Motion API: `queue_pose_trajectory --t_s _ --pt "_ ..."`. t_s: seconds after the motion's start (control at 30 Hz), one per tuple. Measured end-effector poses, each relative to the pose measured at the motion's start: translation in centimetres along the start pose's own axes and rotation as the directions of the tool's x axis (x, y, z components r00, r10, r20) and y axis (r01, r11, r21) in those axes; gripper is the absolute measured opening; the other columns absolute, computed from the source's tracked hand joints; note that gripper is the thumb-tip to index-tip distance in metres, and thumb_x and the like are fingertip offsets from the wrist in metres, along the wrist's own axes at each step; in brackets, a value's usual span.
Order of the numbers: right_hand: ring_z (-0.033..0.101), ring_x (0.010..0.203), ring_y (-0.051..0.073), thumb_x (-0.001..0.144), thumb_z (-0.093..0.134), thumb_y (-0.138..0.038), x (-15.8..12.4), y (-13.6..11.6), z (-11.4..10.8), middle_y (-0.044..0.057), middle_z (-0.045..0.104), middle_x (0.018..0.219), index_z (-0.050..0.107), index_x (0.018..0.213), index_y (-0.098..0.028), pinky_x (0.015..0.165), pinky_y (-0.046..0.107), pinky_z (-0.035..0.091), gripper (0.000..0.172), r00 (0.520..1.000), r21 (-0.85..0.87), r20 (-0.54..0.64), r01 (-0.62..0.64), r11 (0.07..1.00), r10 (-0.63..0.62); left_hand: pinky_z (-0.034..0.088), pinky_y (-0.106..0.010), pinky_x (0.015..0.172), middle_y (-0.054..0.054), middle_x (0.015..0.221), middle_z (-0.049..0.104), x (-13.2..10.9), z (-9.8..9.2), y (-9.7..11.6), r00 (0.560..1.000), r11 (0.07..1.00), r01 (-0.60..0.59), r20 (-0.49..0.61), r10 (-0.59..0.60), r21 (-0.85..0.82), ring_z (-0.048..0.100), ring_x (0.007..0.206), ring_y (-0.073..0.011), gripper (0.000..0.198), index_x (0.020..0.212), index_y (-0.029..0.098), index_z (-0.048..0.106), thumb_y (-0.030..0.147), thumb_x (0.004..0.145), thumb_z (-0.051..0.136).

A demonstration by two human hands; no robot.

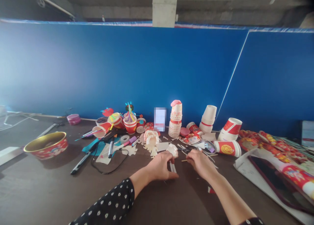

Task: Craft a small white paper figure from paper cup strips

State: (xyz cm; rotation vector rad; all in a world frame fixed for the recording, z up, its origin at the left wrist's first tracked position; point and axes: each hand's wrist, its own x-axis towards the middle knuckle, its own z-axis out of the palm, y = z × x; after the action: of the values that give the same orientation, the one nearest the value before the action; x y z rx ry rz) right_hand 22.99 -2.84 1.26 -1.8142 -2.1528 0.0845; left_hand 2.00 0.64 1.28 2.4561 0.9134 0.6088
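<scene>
My left hand [160, 166] rests low on the dark tabletop [147, 198], its fingertips beside narrow white paper strips [173, 167]. Whether it grips them is hidden. My right hand [201, 164] is curled around a thin wooden stick [184, 160] whose end pokes out to the left. A crumpled white paper piece [172, 150] lies just beyond the gap between my hands. Paper scraps [153, 149] are scattered in front of the hands.
Stacked paper cups [175, 120] and red-printed cups [229, 130] stand along a blue wall [122, 67]. Markers, black cord and a red-and-gold bowl [46, 145] lie to the left. Red printed wrapping paper [291, 174] lies at the right.
</scene>
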Motion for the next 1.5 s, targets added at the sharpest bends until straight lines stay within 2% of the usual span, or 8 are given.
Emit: queue_pose_trajectory --t_s 0.1,0.4,0.77,1.1,1.27,1.5 --pt "0.055 0.083 0.019 0.08 0.045 -0.015 -0.1 -0.3 0.1 0.005 0.06 0.081 0.063 0.073 -0.02 0.07 0.027 0.037 0.02 0.999 -0.012 -0.008 0.034 0.999 -0.034 0.043 -0.026 0.075 -0.005 0.089 0.059 -0.1 -0.2 0.1 0.999 0.999 -0.014 0.036 0.012 0.047 0.055 0.085 -0.0202 0.043 0.084 0.015 0.06 0.034 0.052 0.08" --pt "0.052 0.082 0.017 0.082 0.044 -0.014 -0.5 -1.8 0.2 0.002 0.059 0.078 0.058 0.073 -0.021 0.071 0.027 0.037 0.018 0.982 0.132 -0.004 0.19 0.973 -0.191 0.043 -0.028 0.08 -0.005 0.085 0.062 -0.2 0.3 0.3 0.999 0.989 0.004 0.052 -0.012 0.15 0.057 0.085 -0.0203 0.02 0.081 0.017 0.063 0.025 0.063 0.069" --pt "0.053 0.082 0.017 0.08 0.047 -0.013 -0.7 -3.0 0.1 0.002 0.061 0.079 0.06 0.073 -0.019 0.072 0.025 0.036 0.016 0.973 0.199 0.067 0.205 0.958 -0.222 0.044 -0.03 0.081 -0.006 0.088 0.065 -0.3 0.5 1.1 0.999 0.973 0.025 0.029 -0.033 0.229 0.057 0.086 -0.0217 0.02 0.083 0.016 0.062 0.025 0.066 0.06" --pt "0.054 0.081 0.017 0.078 0.048 -0.014 -0.8 -3.2 -0.2 0.003 0.062 0.079 0.063 0.076 -0.019 0.071 0.025 0.037 0.016 0.964 0.161 0.086 0.236 0.958 -0.252 0.044 -0.028 0.082 -0.005 0.085 0.066 -0.3 0.6 1.5 0.997 0.97 0.046 0.042 -0.057 0.237 0.059 0.083 -0.0202 0.015 0.078 0.017 0.068 0.024 0.07 0.058" --pt "0.054 0.08 0.017 0.077 0.048 -0.013 -0.8 -3.1 -0.1 0.003 0.062 0.079 0.063 0.074 -0.019 0.071 0.024 0.037 0.017 0.963 0.146 0.091 0.237 0.96 -0.252 0.044 -0.028 0.079 -0.006 0.083 0.067 -0.4 1.0 1.6 0.995 0.971 0.096 0.012 -0.101 0.219 0.059 0.084 -0.0206 0.016 0.075 0.018 0.07 0.023 0.07 0.055" --pt "0.055 0.08 0.016 0.075 0.047 -0.011 -0.9 -3.2 -0.2 0.003 0.062 0.078 0.065 0.076 -0.019 0.072 0.024 0.037 0.02 0.964 0.124 0.104 0.232 0.965 -0.246 0.045 -0.029 0.077 -0.007 0.085 0.067 -0.1 1.4 1.9 0.963 0.942 0.269 -0.027 -0.269 0.201 0.059 0.084 -0.0222 0.019 0.075 0.018 0.072 0.027 0.067 0.057"
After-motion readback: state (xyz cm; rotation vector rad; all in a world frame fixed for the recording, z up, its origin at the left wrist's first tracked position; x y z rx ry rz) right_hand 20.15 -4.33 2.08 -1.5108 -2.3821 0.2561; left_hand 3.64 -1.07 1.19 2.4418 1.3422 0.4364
